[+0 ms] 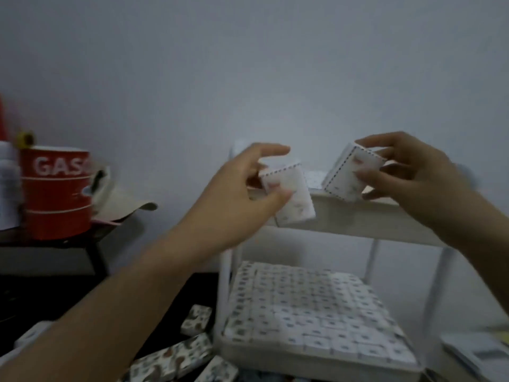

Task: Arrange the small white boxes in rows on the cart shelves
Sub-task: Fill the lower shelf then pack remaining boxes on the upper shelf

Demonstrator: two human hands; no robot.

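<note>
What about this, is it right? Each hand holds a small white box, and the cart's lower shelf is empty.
No. In the head view the left hand grips the left box, the right hand grips the right box, but the lower shelf is packed with rows of boxes.

Dim, flat indoor light with a bluish-grey cast and no glare. The whole picture is soft with motion blur, strongest on the red bucket (56, 191) at left; the corners darken slightly.
</note>
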